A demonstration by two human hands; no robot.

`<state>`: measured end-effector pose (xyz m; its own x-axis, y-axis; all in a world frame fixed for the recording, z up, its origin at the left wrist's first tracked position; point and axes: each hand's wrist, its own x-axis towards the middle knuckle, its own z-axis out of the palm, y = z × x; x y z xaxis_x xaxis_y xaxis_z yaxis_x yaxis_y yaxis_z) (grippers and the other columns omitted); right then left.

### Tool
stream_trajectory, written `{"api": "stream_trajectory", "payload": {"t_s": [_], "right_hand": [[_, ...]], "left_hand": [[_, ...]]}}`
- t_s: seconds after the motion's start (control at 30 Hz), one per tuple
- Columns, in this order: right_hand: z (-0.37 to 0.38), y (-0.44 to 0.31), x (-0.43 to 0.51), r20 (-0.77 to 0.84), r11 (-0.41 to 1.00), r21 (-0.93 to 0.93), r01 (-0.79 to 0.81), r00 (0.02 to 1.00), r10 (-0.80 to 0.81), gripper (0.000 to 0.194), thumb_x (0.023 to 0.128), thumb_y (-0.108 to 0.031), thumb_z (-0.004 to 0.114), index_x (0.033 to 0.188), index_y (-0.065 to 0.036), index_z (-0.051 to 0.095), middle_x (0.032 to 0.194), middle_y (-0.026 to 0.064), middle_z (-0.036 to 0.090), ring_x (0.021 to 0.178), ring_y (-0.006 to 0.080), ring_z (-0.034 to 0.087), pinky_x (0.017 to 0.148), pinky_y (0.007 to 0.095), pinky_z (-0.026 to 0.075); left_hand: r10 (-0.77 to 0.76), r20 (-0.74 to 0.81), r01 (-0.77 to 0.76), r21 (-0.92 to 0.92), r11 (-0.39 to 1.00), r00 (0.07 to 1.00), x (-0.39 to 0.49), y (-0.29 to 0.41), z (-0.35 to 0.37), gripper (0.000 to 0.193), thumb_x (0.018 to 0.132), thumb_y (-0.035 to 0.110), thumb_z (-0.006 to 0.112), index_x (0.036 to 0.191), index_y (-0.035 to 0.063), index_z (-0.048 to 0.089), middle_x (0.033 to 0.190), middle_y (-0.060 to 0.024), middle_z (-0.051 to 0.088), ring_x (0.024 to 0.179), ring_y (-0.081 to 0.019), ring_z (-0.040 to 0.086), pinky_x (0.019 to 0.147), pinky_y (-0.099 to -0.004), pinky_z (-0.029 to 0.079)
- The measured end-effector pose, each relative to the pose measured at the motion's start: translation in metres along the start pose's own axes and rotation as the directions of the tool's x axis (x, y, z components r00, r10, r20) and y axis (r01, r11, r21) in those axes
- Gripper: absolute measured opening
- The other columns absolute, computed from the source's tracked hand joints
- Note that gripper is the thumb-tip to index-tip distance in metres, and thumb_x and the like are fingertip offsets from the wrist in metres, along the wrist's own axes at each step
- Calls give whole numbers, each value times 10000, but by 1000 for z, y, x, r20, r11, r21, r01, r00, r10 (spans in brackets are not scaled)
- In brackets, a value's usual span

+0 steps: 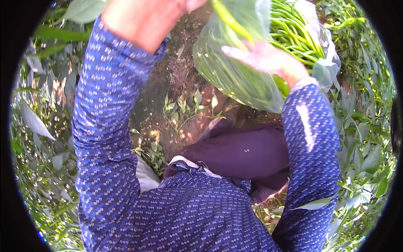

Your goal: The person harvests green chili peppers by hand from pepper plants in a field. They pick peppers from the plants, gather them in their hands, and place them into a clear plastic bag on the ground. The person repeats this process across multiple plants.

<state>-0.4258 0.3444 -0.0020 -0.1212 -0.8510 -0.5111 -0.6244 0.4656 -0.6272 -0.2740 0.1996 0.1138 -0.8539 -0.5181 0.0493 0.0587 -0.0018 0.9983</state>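
At the top edge, my left hand (192, 3) is mostly cut off by the frame; its fingers and any hold cannot be made out. Just right of it, long green chili peppers (231, 22) hang or fall over a clear plastic bag (217, 72). My right hand (264, 58) is at the bag's mouth, palm showing and thumb spread, its fingers partly blurred behind the film. Nothing is plainly gripped in it. Many green chili peppers (296, 34) fill the bag beyond and beside this hand.
Leafy plants (368, 126) crowd the right side, and more foliage (41, 126) lines the left. A small leafy sprig (185, 110) lies over the brown soil (157, 104). My bent leg in dark trousers (239, 151) is below the bag.
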Motion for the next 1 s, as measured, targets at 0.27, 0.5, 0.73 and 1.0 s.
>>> {"api": "stream_trajectory", "payload": {"t_s": [0.27, 0.5, 0.73, 1.0], "right_hand": [[10, 28, 3, -39, 1000, 3, 29, 999, -29, 808, 1048, -635, 533, 1564, -16, 481, 1503, 171, 593, 1409, 241, 525, 1218, 361, 364], [-4, 79, -20, 8, 998, 12, -61, 998, 61, 542, 978, -276, 737, 1446, -52, 582, 1394, 97, 643, 1156, 302, 665, 1045, 406, 544], [-25, 57, -27, -126, 841, -531, 101, 972, -196, 639, 791, -127, 816, 1391, -17, 624, 1179, 193, 741, 1082, 320, 714, 995, 400, 539], [7, 44, -24, 104, 919, -371, 133, 989, -101, 815, 940, -418, 772, 1570, -29, 433, 1461, 225, 601, 1375, 389, 552, 1167, 433, 432]], "left_hand": [[-51, -80, 57, 67, 996, 995, 20, -11, -4, 99, 907, 73, 654, 825, 18, 660, 650, -25, 558, 462, -112, 430, 421, -289, 303], [-148, -13, 148, -11, 989, 989, 38, -28, -11, 168, 976, 126, 636, 828, 48, 641, 667, 0, 560, 448, -82, 365, 416, -290, 284], [-150, -24, 149, -15, 989, 988, 36, -36, -11, 156, 975, 115, 645, 840, 37, 642, 672, -3, 563, 452, -80, 379, 409, -288, 302], [8, 42, -7, -25, 1000, 999, 28, -32, -7, 159, 946, 87, 652, 795, 36, 651, 695, -38, 594, 474, -105, 436, 418, -295, 323]]}}
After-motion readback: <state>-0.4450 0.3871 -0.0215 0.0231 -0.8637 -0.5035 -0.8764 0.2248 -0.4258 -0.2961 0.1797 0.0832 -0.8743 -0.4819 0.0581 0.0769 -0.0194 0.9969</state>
